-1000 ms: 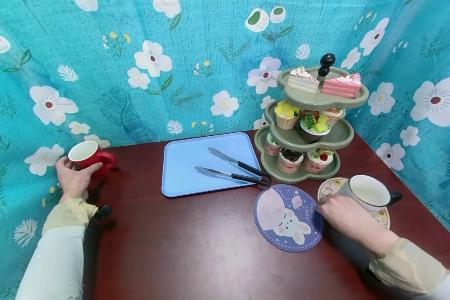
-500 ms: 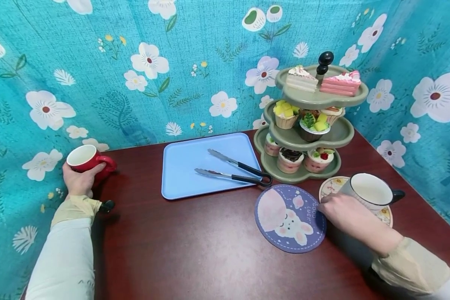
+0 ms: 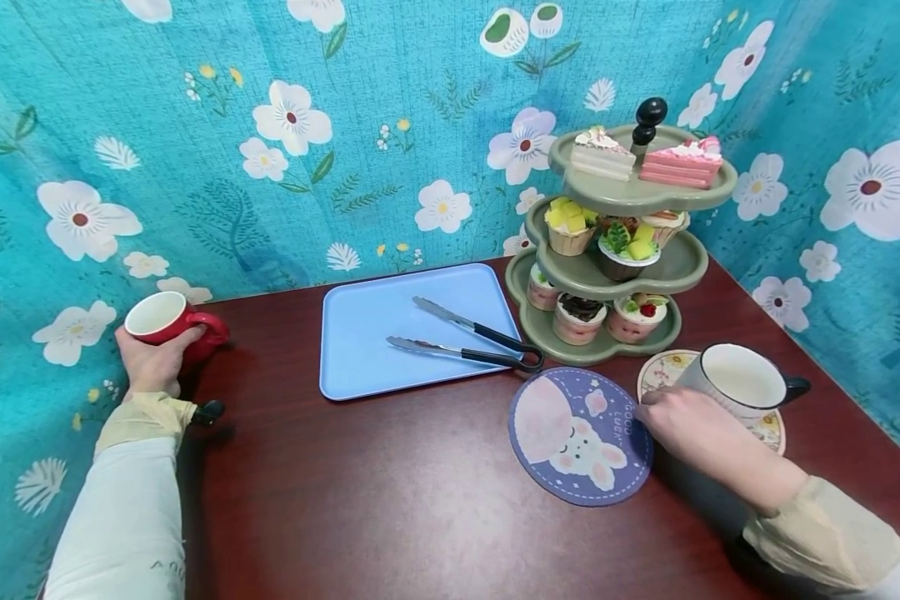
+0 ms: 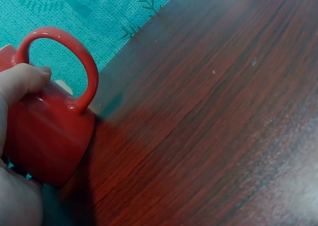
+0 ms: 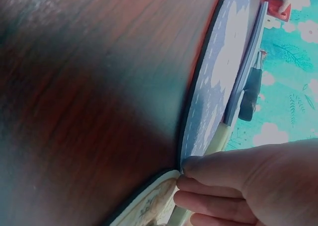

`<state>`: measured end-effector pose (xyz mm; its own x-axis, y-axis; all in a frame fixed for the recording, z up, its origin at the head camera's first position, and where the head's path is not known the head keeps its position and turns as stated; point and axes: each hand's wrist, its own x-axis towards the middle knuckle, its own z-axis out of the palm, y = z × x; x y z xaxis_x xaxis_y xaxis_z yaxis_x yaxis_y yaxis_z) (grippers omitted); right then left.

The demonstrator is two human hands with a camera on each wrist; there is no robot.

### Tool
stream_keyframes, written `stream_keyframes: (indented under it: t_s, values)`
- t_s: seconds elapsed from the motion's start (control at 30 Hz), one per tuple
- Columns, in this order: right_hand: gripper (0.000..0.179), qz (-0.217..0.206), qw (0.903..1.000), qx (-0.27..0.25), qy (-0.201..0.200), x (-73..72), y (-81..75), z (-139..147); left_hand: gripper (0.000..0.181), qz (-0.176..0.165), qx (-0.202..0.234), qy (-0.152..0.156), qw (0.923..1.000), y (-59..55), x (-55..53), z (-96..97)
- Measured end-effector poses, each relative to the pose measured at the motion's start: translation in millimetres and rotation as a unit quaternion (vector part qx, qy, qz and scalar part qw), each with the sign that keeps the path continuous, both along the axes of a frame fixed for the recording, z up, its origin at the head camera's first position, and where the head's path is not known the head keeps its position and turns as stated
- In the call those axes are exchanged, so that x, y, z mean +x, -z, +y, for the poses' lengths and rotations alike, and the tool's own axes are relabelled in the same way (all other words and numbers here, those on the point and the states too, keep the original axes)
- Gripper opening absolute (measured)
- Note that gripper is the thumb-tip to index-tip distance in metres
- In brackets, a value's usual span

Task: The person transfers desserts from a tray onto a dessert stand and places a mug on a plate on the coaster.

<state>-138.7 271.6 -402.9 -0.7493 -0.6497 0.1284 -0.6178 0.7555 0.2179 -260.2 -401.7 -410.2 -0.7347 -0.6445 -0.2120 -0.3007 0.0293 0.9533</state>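
Observation:
At the far left of the table my left hand (image 3: 150,362) grips a red mug (image 3: 161,332) with a white inside. The left wrist view shows the thumb lying on the mug's side (image 4: 54,131) near its handle (image 4: 92,74); the other fingers are mostly hidden. Over on the right, my right hand (image 3: 693,429) pinches the right edge of a round purple mat (image 3: 547,417) with a rabbit picture. In the right wrist view the thumb (image 5: 213,171) is on the mat's rim (image 5: 194,136), with the other fingers curled beneath.
A white mug with black handle (image 3: 746,379) stands on a floral coaster (image 3: 656,375) beside my right hand. Black-handled tongs (image 3: 495,358) lie across a blue tray (image 3: 360,333). A green three-tier stand (image 3: 592,287) holds cupcakes and cake slices. A floral cloth backs the table.
My left hand has closed further round the red mug, its thumb now nearer the handle. My right hand keeps its place at the mat's edge. The head view has shifted slightly.

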Motion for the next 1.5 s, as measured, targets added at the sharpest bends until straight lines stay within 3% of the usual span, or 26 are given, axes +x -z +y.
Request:
stream_keyframes:
  t_s: [0.4, 0.67, 0.8, 0.9, 1.07, 1.33, 1.5]
  values:
    - [0.023, -0.002, 1.0000, 0.007, 0.006, 0.1, -0.3, -1, 0.098, 0.012, -0.017, -0.005, 0.9998, 6.9, 6.0, -0.1]
    - [0.022, -0.008, 0.9998, 0.008, 0.014, -0.1, -2.2, -2, 0.103, -0.031, -0.065, 0.026, 0.9971, -1.2, 11.8, 3.7]
    - [0.020, -0.017, 0.9995, 0.009, 0.024, -0.5, -3.7, -2, 0.099, -0.004, -0.074, 0.031, 0.9967, -8.7, 17.7, 14.6]
    - [0.020, -0.021, 0.9994, 0.007, 0.027, -0.7, -4.6, -3, 0.093, 0.039, -0.063, 0.026, 0.9969, -14.4, 22.8, 24.2]
    - [0.022, -0.016, 0.9996, -0.001, 0.022, -1.3, -4.1, -3, 0.091, 0.078, -0.047, 0.033, 0.9953, -27.0, 30.1, 38.2]
    - [0.020, -0.027, 0.9993, -0.005, 0.027, -1.7, -3.6, -3, 0.086, 0.075, -0.095, 0.065, 0.9905, -34.0, 43.1, 53.6]
    - [0.017, -0.034, 0.9989, -0.005, 0.031, -1.6, -4.4, -3, 0.085, 0.094, -0.091, 0.072, 0.9888, -37.6, 48.9, 65.0]
